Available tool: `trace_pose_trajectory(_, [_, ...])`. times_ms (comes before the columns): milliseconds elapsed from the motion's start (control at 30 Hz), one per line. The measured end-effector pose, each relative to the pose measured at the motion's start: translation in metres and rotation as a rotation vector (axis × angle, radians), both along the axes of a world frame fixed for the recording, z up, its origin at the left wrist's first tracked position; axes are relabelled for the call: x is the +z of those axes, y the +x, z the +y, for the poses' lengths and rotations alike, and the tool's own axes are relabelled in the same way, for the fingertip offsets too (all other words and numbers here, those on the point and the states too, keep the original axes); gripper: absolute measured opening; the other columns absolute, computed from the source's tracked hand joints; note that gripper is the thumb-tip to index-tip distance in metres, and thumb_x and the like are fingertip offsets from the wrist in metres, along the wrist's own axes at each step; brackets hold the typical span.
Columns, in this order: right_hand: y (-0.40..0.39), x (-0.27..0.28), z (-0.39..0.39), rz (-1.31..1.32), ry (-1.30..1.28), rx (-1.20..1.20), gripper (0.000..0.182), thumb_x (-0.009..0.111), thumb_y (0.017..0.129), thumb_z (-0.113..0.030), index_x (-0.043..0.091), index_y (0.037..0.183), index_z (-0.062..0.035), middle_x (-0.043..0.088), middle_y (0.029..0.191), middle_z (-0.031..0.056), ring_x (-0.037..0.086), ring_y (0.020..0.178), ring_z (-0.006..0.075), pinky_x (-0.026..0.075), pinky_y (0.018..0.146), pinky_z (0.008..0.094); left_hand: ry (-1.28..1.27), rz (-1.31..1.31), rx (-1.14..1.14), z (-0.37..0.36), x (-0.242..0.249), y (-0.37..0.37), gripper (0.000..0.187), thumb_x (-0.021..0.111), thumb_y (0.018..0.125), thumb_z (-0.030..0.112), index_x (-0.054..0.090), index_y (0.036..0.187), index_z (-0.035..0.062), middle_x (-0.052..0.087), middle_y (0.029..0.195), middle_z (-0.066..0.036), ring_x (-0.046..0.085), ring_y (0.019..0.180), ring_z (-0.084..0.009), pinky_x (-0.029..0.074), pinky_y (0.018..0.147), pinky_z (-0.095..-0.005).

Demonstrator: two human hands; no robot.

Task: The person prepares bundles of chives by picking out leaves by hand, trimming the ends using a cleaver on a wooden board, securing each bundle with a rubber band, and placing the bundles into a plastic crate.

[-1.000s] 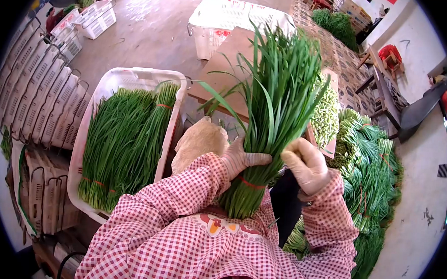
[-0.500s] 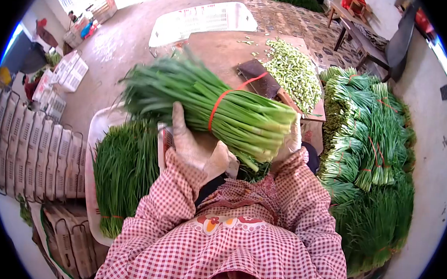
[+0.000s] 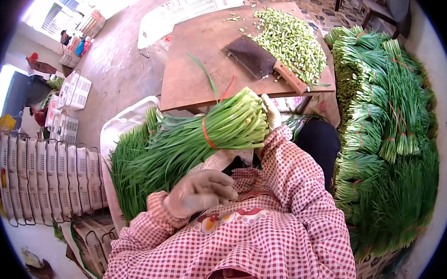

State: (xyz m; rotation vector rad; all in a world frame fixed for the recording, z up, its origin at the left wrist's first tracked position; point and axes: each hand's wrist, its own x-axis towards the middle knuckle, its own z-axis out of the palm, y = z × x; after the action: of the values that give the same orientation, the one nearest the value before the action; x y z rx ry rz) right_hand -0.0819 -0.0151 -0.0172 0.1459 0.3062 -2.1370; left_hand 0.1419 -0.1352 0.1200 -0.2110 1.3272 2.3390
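Note:
A bunch of garlic chives (image 3: 235,117), bound with a red band, lies slanted before my chest, cut ends to the upper right. My right hand (image 3: 272,113), in a pale glove, grips it at the cut ends; most of its fingers are hidden behind the stems. My gloved left hand (image 3: 200,191) is apart from the bunch, below it and close to my apron, slightly blurred, with loosely bent fingers and nothing visible in them. The leaf ends hang over a white crate (image 3: 114,129) of chives at the left. Beyond the bunch, a cleaver (image 3: 251,56) rests on a wooden board (image 3: 195,47).
Chopped stem pieces (image 3: 292,39) are heaped on the board's far right. Many tied chive bunches (image 3: 371,122) are piled along the right wall. Stacked crates (image 3: 49,178) stand at the left, and a white basket (image 3: 187,11) sits behind the board.
The bunch has come down toward me, its leaves now over the left crate. My left hand has let go and drawn back toward my chest. The view has shifted.

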Motion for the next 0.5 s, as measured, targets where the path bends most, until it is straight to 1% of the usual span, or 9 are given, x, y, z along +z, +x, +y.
trace_pose_trajectory(33, [0.003, 0.003, -0.003, -0.071, -0.005, -0.006, 0.043, 0.056, 0.091, -0.039, 0.059, 0.123, -0.0103, 0.062, 0.119, 0.0112, 0.062, 0.103, 0.0282, 0.050, 0.092, 0.0466, -0.247, 0.231, -0.005, -0.003, 0.013, -0.006, 0.057, 0.075, 0.075, 0.008, 0.050, 0.124, -0.0046, 0.061, 0.118, -0.015, 0.053, 0.117, -0.0236, 0.039, 0.102, -0.0401])
trace_pose_trajectory(67, [0.003, 0.003, -0.006, -0.079, 0.000, -0.006, 0.042, 0.058, 0.090, -0.036, 0.059, 0.122, -0.0096, 0.063, 0.117, 0.0109, 0.062, 0.102, 0.0282, 0.050, 0.092, 0.0457, -0.652, 0.568, -0.061, -0.001, 0.041, -0.034, 0.079, 0.082, 0.070, 0.020, 0.041, 0.132, -0.0053, 0.057, 0.124, -0.016, 0.051, 0.119, -0.0278, 0.037, 0.104, -0.0393])
trace_pose_trajectory(133, [0.006, 0.029, -0.005, 0.018, 0.069, -0.024, 0.041, 0.060, 0.088, -0.035, 0.060, 0.120, -0.0087, 0.064, 0.114, 0.0107, 0.062, 0.102, 0.0275, 0.049, 0.092, 0.0454, -1.297, 0.842, 0.053, -0.032, 0.025, -0.054, 0.102, 0.087, 0.062, 0.036, 0.033, 0.139, -0.0032, 0.050, 0.130, -0.018, 0.048, 0.121, -0.0331, 0.034, 0.106, -0.0417])
trace_pose_trajectory(200, [0.001, 0.037, -0.006, 0.054, 0.093, 0.003, 0.048, 0.057, 0.088, -0.029, 0.051, 0.131, -0.0091, 0.057, 0.125, 0.0142, 0.057, 0.111, 0.0328, 0.045, 0.098, 0.0490, -1.653, 0.792, -0.068, -0.056, 0.013, -0.072, 0.118, 0.089, 0.050, 0.047, 0.030, 0.140, -0.0012, 0.044, 0.134, -0.021, 0.042, 0.126, -0.0365, 0.030, 0.108, -0.0443])
trace_pose_trajectory(233, [0.000, 0.033, -0.003, 0.131, -0.061, 0.028, 0.054, 0.056, 0.085, -0.020, 0.045, 0.136, -0.0078, 0.054, 0.129, 0.0143, 0.054, 0.115, 0.0313, 0.043, 0.101, 0.0472, -1.704, 0.754, -0.163, -0.060, 0.004, -0.080, 0.127, 0.087, 0.041, 0.051, 0.026, 0.141, 0.0014, 0.040, 0.135, -0.024, 0.036, 0.129, -0.0426, 0.023, 0.111, -0.0510])
trace_pose_trajectory(267, [-0.001, 0.033, -0.003, 0.127, -0.059, 0.028, 0.054, 0.056, 0.085, -0.020, 0.045, 0.136, -0.0078, 0.054, 0.129, 0.0143, 0.054, 0.115, 0.0313, 0.043, 0.101, 0.0472, -1.692, 0.677, -0.261, -0.059, -0.002, -0.085, 0.128, 0.088, 0.038, 0.050, 0.028, 0.141, 0.0011, 0.040, 0.135, -0.024, 0.036, 0.129, -0.0418, 0.023, 0.111, -0.0502])
trace_pose_trajectory(367, [0.000, 0.038, -0.004, 0.163, -0.117, 0.145, 0.058, 0.056, 0.081, -0.017, 0.042, 0.137, -0.0069, 0.052, 0.130, 0.0159, 0.054, 0.115, 0.0307, 0.042, 0.102, 0.0460, -1.627, 0.676, -0.308, -0.063, 0.002, -0.086, 0.126, 0.089, 0.038, 0.044, 0.028, 0.140, 0.0011, 0.039, 0.136, -0.024, 0.035, 0.129, -0.0419, 0.026, 0.111, -0.0467])
trace_pose_trajectory(433, [0.000, 0.044, -0.014, 0.225, -0.119, 0.183, 0.059, 0.054, 0.085, -0.019, 0.038, 0.140, -0.0074, 0.052, 0.129, 0.0156, 0.054, 0.115, 0.0302, 0.042, 0.102, 0.0456, -1.565, 0.499, -0.273, -0.068, 0.002, -0.082, 0.118, 0.089, 0.043, 0.033, 0.029, 0.140, 0.0036, 0.044, 0.132, -0.023, 0.042, 0.125, -0.0418, 0.035, 0.105, -0.0433])
trace_pose_trajectory(500, [-0.003, 0.058, -0.027, 0.359, -0.006, 0.231, 0.058, 0.053, 0.090, -0.025, 0.034, 0.142, -0.0087, 0.051, 0.130, 0.0144, 0.052, 0.117, 0.0277, 0.040, 0.103, 0.0447, -1.458, 0.532, -0.164, -0.076, 0.001, -0.072, 0.114, 0.088, 0.046, 0.029, 0.029, 0.141, 0.0052, 0.047, 0.130, -0.022, 0.046, 0.122, -0.0408, 0.039, 0.103, -0.0416])
